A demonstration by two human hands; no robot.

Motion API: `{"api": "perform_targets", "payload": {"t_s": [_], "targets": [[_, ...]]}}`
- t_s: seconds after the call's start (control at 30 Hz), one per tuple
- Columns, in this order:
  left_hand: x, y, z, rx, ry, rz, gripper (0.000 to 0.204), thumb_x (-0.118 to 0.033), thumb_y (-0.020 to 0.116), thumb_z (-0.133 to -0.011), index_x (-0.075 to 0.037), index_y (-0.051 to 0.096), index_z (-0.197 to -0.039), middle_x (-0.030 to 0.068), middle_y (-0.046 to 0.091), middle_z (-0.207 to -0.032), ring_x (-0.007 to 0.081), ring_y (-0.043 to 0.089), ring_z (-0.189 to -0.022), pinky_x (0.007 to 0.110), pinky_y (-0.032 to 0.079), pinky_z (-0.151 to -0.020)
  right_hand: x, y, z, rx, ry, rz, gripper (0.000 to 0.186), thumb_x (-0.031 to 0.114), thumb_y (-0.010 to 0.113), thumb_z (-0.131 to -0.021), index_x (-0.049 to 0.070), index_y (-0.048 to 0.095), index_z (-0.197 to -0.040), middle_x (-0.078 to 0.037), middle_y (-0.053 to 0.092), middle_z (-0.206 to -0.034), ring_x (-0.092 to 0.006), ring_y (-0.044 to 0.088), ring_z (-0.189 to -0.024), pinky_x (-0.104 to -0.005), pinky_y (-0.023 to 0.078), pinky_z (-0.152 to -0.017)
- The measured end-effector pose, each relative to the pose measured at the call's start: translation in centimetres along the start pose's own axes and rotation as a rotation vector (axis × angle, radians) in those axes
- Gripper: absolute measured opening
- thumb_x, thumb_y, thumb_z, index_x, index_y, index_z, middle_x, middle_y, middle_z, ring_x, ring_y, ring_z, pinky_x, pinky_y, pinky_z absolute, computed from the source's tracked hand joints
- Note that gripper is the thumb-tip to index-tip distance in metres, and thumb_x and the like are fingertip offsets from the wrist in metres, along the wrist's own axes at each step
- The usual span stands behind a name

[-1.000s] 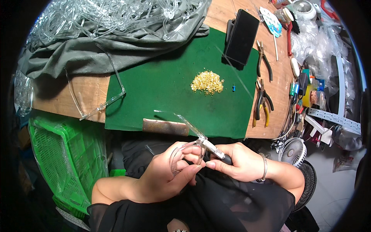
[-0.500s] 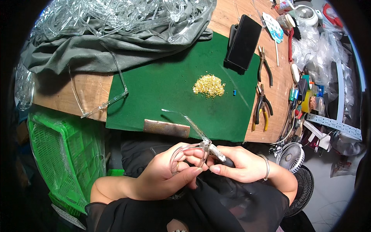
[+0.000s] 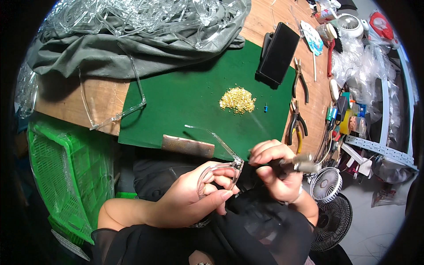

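From where I'm standing, the likeliest slip is at the clear glasses frame (image 3: 238,164): it's up over the lap, just off the mat's near edge, L hand (image 3: 190,194) only, so if that pinch loosens or twists, the rim could turn, or the thin arm get bent, prob. b/c so much of it sticks out unsupported. Second worry's the metal-ended tool (image 3: 307,164) in the R hand (image 3: 277,174): it's blurred, tip end out past the hand toward the person's right, & a loose hold could drop it on the black clothing (image 3: 238,234). A knock to the green mat (image 3: 185,97) might also scatter the gold bits (image 3: 238,100). Pose-wise: L palm's turned inward, fingers curled thru/behind the rim, thumb pressed in front, pinching it. R hand's raised beside the hinge, not touching, fingers bent, thumb & forefinger tips apart, tool held farther back; can't tell how tightly.
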State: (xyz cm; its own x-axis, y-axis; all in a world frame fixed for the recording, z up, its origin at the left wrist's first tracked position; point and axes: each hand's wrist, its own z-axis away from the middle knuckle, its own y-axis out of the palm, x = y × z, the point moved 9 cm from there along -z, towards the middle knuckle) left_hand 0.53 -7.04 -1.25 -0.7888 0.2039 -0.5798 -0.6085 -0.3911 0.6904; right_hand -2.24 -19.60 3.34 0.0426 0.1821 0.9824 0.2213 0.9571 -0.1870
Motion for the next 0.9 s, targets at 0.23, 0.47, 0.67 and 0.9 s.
{"api": "perform_targets", "payload": {"t_s": [0.23,0.47,0.67,0.9], "targets": [[-0.1,0.6,0.4,0.049,0.034,-0.057,0.035,0.002,0.05,-0.086,0.006,0.037,-0.118,0.0109,0.058,-0.096,0.0126,0.06,-0.072,0.024,0.048,-0.071,1.1,1.8,-1.5,0.035,-0.383,0.012,0.014,0.0,0.067,-0.074,0.001,0.058,-0.084,-0.01,0.058,-0.077,-0.0238,0.057,-0.071,-0.033,0.047,-0.065],[-0.1,0.7,0.3,0.089,0.094,-0.22,0.036,0.002,0.049,-0.087,0.006,0.035,-0.12,0.0091,0.057,-0.096,0.0088,0.058,-0.072,0.021,0.048,-0.067,1.2,2.1,-1.7,0.211,-0.393,0.082,0.01,0.006,0.065,-0.078,0.003,0.056,-0.08,-0.009,0.058,-0.076,-0.0222,0.056,-0.07,-0.0395,0.045,-0.074],[-0.2,0.8,0.3,0.087,0.116,-0.245,0.036,0.001,0.05,-0.087,0.007,0.036,-0.12,0.0084,0.057,-0.095,0.0077,0.058,-0.071,0.02,0.048,-0.066,1.7,2.1,-1.3,0.095,-0.455,0.161,0.011,0.005,0.067,-0.076,0.006,0.057,-0.081,-0.006,0.059,-0.076,-0.0222,0.058,-0.07,-0.0374,0.047,-0.072],[-0.4,1.0,0.5,0.108,0.13,-0.271,0.034,0.001,0.05,-0.087,0.007,0.037,-0.118,0.0083,0.058,-0.095,0.0072,0.058,-0.071,0.019,0.047,-0.065,1.7,1.7,-0.6,0.016,-0.462,0.12,0.013,0.008,0.068,-0.076,0.005,0.057,-0.083,-0.006,0.059,-0.075,-0.0218,0.058,-0.069,-0.0377,0.047,-0.072]]}}
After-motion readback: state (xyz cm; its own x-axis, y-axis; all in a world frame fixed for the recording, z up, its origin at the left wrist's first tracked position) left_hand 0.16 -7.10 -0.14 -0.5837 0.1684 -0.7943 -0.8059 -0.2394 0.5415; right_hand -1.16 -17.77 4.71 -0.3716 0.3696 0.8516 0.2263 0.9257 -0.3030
